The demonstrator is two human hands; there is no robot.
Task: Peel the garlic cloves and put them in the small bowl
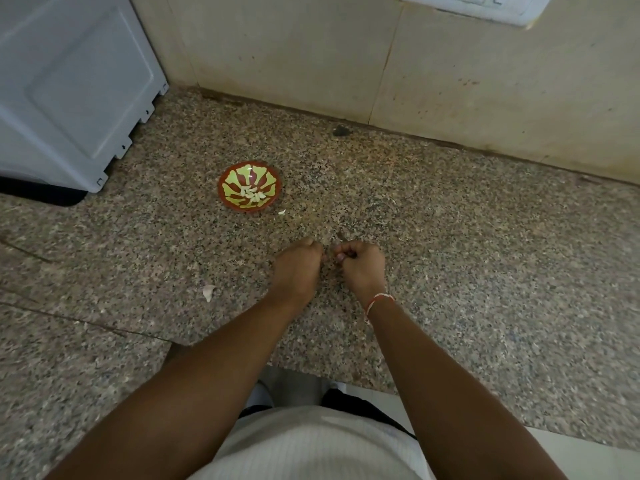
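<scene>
Both our hands, left [298, 263] and right [358, 263], are curled tight together, probably picking at a clove we can't really see. The bowl [227, 178] sits well ahead-left with peeled cloves [252, 194]. One stray clove [282, 212] lies beside it, so tossing could miss.

A single wide-angle view looks forward and steeply down from the person's head onto a speckled granite counter [450, 237], facing the tiled wall [311, 46] behind it. Both forearms reach in from the bottom edge, close to the lens.
</scene>
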